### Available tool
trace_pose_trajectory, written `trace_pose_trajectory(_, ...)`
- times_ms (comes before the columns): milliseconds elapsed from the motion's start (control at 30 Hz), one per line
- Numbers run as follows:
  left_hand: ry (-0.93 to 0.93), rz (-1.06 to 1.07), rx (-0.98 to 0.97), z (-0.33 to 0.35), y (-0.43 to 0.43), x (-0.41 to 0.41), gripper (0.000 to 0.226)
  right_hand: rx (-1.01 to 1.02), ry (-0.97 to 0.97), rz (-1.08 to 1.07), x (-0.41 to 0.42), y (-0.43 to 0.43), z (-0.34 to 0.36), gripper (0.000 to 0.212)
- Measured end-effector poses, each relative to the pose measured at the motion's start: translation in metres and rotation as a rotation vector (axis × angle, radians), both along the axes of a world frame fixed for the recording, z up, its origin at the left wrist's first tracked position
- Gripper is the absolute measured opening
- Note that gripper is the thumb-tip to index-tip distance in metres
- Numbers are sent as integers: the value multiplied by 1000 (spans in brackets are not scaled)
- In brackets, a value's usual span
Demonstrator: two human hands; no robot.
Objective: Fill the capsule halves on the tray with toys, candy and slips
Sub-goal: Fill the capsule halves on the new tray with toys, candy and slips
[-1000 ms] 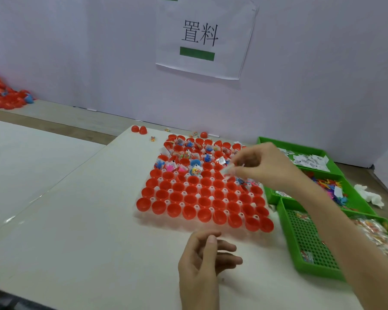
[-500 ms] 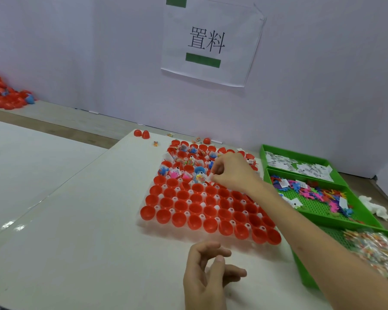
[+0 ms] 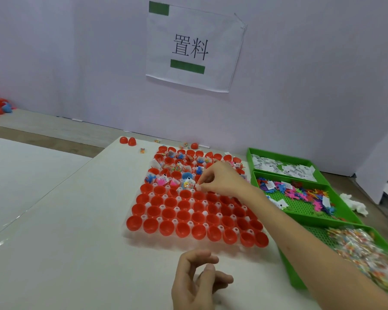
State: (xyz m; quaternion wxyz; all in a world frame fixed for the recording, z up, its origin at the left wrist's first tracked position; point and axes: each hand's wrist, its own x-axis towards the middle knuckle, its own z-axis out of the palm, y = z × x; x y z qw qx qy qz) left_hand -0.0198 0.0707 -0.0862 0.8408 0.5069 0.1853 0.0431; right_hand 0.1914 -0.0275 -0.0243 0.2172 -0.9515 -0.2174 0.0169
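A clear tray (image 3: 130, 234) on the white table holds many red capsule halves (image 3: 184, 229). The far rows hold toys, candy and slips; the near rows are bare. My right hand (image 3: 220, 180) reaches over the tray's middle and pinches a small white slip (image 3: 198, 187) just above a capsule half beside a blue half (image 3: 187, 176). My left hand (image 3: 195, 280) hovers over the table in front of the tray, fingers loosely curled, holding nothing.
Three green bins stand to the right: slips (image 3: 282, 167) at the back, coloured toys (image 3: 300, 193) in the middle, wrapped candy (image 3: 367, 253) nearest. Loose red halves (image 3: 127, 140) lie behind the tray. A white tissue (image 3: 354, 203) lies far right. A paper sign (image 3: 190, 48) hangs on the wall.
My right hand has carried the slip leftward and down from the bins' side toward the tray's middle. The camera has tilted down slightly. My left hand has stayed put.
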Motion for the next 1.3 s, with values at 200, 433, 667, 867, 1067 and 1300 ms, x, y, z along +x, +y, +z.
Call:
trace_pose_trajectory(200, 51, 17, 40, 1, 1, 4, 23, 134, -16, -8, -2, -11, -1, 16)
trace_pose_trajectory(433, 48, -34, 44, -6, 6, 8, 23, 293, -76, -107, -6, -47, 13, 3)
trace_pose_trajectory(667, -83, -108, 11, -14, -2, 2, 21, 91, 60, -345, -10, -147, 17, 7)
trace_pose_trajectory(867, -133, -167, 19, -6, -9, -3, 20, -38, 156, -426, -26, -180, -12, 16)
trace_pose_trajectory(1067, -133, -210, 97, -10, -5, -3, 23, 163, -47, -459, -45, -176, -13, 14)
trace_pose_trajectory(1300, -148, -125, 343, 0, -11, 1, 22, 463, 189, -1, -102, -130, 29, 15)
